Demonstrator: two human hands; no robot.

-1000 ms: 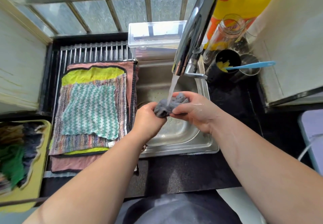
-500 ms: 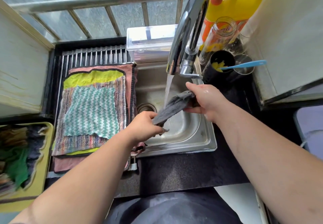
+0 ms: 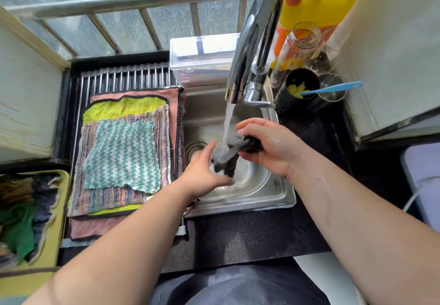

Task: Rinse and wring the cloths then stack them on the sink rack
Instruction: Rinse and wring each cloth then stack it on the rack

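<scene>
- The right hand (image 3: 269, 147) is closed around one end of a dark grey cloth (image 3: 232, 153), bunching it in the fist directly under running water (image 3: 227, 123) from a chrome faucet (image 3: 252, 42).
- The left hand (image 3: 204, 170) is spread open, fingers apart, its fingertips at or just beside the cloth's hanging lower end; whether they touch it cannot be told.
- The cloth hangs over the steel sink (image 3: 281, 192), above the basin floor and to the right of the drain (image 3: 194, 148).
- To the left of the sink, a ribbed sink rack (image 3: 123, 78) carries a flat stack of cloths: a teal zigzag cloth (image 3: 121, 154) on top, a multicoloured striped cloth (image 3: 162, 138) beneath it, a yellow-green cloth (image 3: 123, 108) under that and a pink cloth (image 3: 171, 95) at the bottom.
- The far strip of the rack is bare bars; the stack's right edge hangs slightly over the sink's left rim.
- At the far left and near, a yellow tray (image 3: 54, 223) holds crumpled cloths, green and dark ones among them.
- Behind the faucet stand a clear plastic box (image 3: 202, 57), a yellow jug (image 3: 328, 2) with an orange pump, a clear bottle (image 3: 295, 52) whose label is too blurred to read, and a black cup (image 3: 302, 85) with a blue-handled utensil (image 3: 333, 89).
- A strip of dark speckled counter (image 3: 250, 233) lies open between the sink's near rim and the person's body.
</scene>
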